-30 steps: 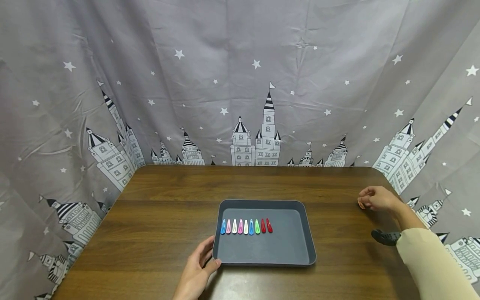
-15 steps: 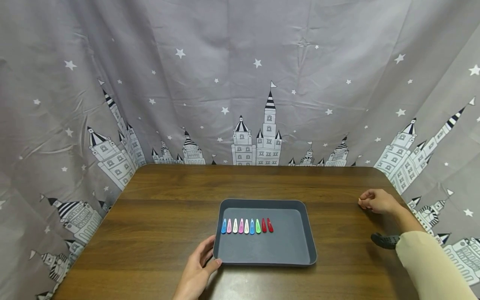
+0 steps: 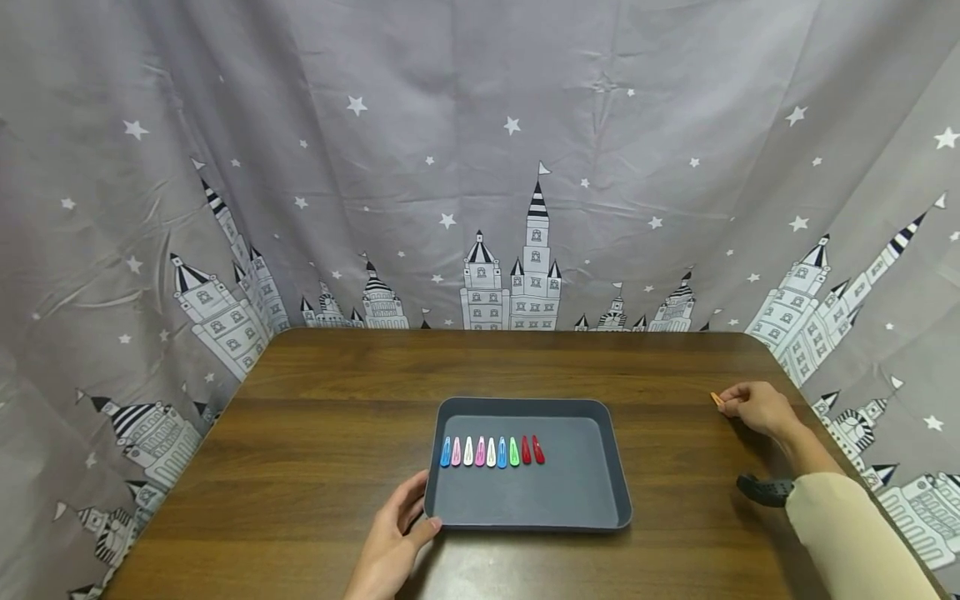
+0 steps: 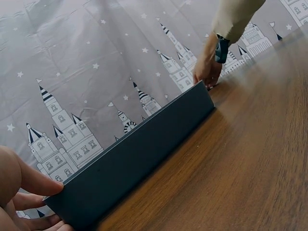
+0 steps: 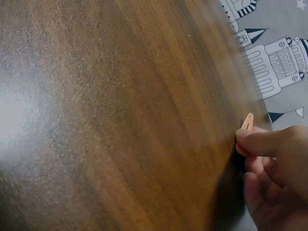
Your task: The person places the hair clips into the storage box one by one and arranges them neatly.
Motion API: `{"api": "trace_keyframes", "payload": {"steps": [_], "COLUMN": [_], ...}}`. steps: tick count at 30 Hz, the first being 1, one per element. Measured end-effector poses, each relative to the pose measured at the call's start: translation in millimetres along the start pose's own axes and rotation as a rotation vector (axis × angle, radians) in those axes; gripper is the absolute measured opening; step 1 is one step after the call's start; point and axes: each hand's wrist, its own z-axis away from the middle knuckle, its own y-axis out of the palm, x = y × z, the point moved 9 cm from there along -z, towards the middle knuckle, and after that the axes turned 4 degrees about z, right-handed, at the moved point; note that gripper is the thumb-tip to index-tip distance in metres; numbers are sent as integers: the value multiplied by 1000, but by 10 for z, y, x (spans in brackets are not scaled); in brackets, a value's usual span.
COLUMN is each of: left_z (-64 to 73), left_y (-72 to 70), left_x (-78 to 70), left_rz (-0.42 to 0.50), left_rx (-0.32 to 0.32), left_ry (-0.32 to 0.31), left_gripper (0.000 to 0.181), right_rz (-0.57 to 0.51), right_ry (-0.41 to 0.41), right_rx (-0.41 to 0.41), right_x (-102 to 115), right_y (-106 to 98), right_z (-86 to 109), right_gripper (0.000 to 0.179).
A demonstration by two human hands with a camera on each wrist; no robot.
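A dark grey rectangular tray [image 3: 570, 492] sits on the table with a row of snap hair clips inside it. From the left run blue [image 3: 446, 452], pink, white and other clips, then a green clip [image 3: 514, 451] and two red clips [image 3: 527, 451]. My left hand [image 3: 393, 533] grips the tray's near-left corner, thumb on the rim and fingers along the outer side. At the table's far right, my right hand [image 3: 759, 408] pinches an orange hair clip [image 5: 249, 121] between thumb and fingers; its lower part is partly covered by them.
The brown wooden table [image 3: 322, 433] extends around the tray. A grey curtain [image 3: 420, 108] printed with castles and stars hangs behind and along both sides. A dark device [image 3: 765, 490] is strapped at my right wrist.
The orange clip has turned in my right fingers, and its tip now points up and left. The right hand has dropped slightly. My left hand and the tray stay in place.
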Motion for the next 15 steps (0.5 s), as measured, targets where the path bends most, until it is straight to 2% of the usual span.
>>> {"api": "trace_keyframes", "payload": {"steps": [6,12,15], "left_z": [-8,-1,3], "left_y": [-8,-7,0], "left_x": [18,4,2], "left_rz": [-17,8,19], "left_rx": [-8,-3,-2], "left_ry": [-24,-4,2], "left_gripper": [64,65,65], "right_rz": [-115,-203,-218], "right_ry": [7,14,14], "right_rx": [-60,-117,-111], "right_x": [-156,-234,-242], "right_y": [64,68,72], "right_z": [54,83,86], "right_gripper": [26,29,30]}}
